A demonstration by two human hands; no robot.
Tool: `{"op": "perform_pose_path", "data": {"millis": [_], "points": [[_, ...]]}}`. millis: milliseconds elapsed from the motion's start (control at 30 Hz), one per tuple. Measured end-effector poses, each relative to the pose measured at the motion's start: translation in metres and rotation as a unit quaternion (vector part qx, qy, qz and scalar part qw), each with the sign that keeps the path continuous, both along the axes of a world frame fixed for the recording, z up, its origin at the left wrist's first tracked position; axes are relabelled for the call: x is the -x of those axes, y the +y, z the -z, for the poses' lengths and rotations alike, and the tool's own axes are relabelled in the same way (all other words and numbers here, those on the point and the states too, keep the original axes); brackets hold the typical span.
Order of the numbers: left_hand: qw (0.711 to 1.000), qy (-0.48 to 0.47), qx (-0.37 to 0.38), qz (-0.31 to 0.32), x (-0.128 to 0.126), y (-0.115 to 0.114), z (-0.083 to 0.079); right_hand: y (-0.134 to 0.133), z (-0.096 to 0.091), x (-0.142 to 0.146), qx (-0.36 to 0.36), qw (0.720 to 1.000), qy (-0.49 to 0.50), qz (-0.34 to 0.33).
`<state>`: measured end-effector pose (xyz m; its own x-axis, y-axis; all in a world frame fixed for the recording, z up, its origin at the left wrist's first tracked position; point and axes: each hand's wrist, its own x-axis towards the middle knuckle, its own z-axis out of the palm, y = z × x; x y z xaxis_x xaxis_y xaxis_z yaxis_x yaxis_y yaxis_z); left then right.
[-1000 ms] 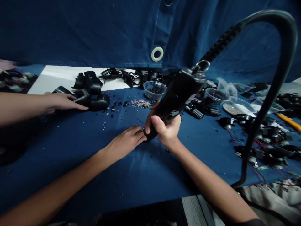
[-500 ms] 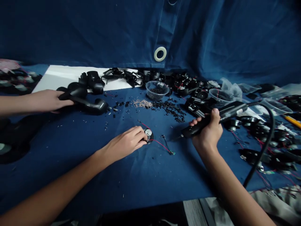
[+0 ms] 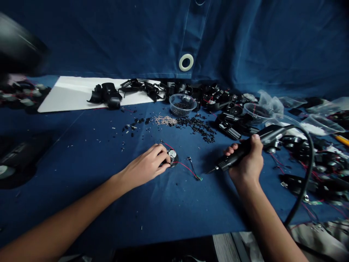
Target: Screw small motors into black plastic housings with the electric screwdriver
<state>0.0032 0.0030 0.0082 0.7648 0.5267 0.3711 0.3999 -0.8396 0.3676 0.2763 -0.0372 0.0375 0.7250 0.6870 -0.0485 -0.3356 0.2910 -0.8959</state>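
Observation:
My left hand (image 3: 153, 162) grips a small round black speaker unit (image 3: 172, 155) with a pale centre, resting on the blue cloth; the fingers cover its left side. Red wires run from the unit to a tiny green circuit board (image 3: 199, 178), and a short dark wire lies beside it. In my right hand (image 3: 247, 160) is a black electric screwdriver (image 3: 240, 151), its thin bit pointing down and left, a little above the cloth and right of the green board. A thick black cable leaves its rear end.
Behind the hands are a pile of tiny screws (image 3: 165, 120), scattered black bits (image 3: 198, 127) and a clear plastic tub (image 3: 182, 104). Black housings (image 3: 111, 95) lie on a white board (image 3: 68, 95). Speaker parts (image 3: 324, 160) crowd the right side. A blurred dark object (image 3: 19, 45) hangs upper left.
Another person's hand and the black headphone-like part it held have left the table at left. My right hand has shifted slightly right and down with the screwdriver. My left hand stays put.

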Motion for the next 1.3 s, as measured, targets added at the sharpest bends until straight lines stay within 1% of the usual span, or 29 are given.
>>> {"op": "perform_pose_path", "data": {"millis": [133,233,333,433,567,800,1067,1200,1300], "points": [[1.0,0.008,-0.011,0.004,-0.002,-0.001,-0.001,0.002,-0.025,0.033,-0.067,0.998,0.002,-0.022],[1.0,0.004,-0.01,0.003,-0.003,-0.001,0.001,0.007,-0.037,0.065,-0.116,0.992,-0.021,-0.041],[1.0,-0.001,0.005,0.003,-0.004,0.0,0.005,0.014,-0.036,0.089,-0.165,0.982,-0.065,-0.065],[1.0,-0.001,0.016,0.003,-0.004,0.001,0.007,0.02,-0.029,0.102,-0.189,0.973,-0.105,-0.08],[1.0,-0.006,0.013,0.009,-0.003,0.003,0.006,0.023,-0.022,0.107,-0.181,0.971,-0.134,-0.077],[1.0,-0.007,0.011,0.017,-0.003,0.004,0.005,0.024,-0.021,0.111,-0.156,0.973,-0.156,-0.063],[1.0,-0.009,0.014,0.014,-0.003,0.004,0.004,0.024,-0.018,0.111,-0.18,0.969,-0.152,-0.076],[1.0,-0.015,0.024,0.015,-0.004,0.003,0.005,0.021,-0.019,0.111,-0.205,0.96,-0.156,-0.11],[0.998,-0.03,0.047,0.005,-0.004,0.002,0.006,0.021,-0.019,0.113,-0.224,0.943,-0.189,-0.159]]}}
